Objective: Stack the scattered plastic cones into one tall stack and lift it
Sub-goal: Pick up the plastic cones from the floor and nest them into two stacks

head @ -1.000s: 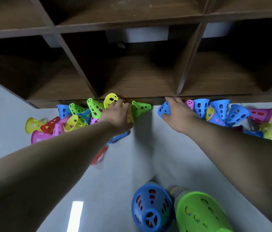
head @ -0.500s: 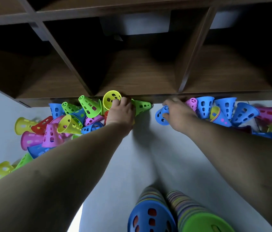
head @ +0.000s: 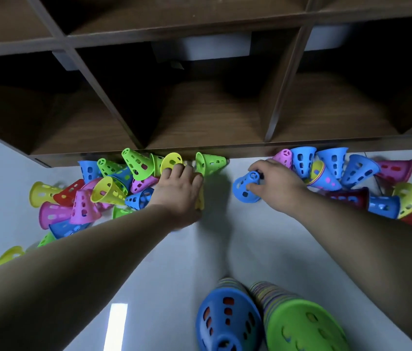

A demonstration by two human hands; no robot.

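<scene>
lying scattered: bright perforated cones (head: 108, 190)

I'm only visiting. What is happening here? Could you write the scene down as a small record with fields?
Setting: grey floor in front of a brown wooden shelf unit
Left hand: grips a yellow cone
Right hand: holds a blue cone
Loose cones: left pile and right pile, both against the shelf's foot
Stacks built: blue-topped stack and green-topped stack, side by side at the bottom edge

Blue cone (head: 246, 187) — brown wood-grain shelf (head: 210, 115)
</scene>
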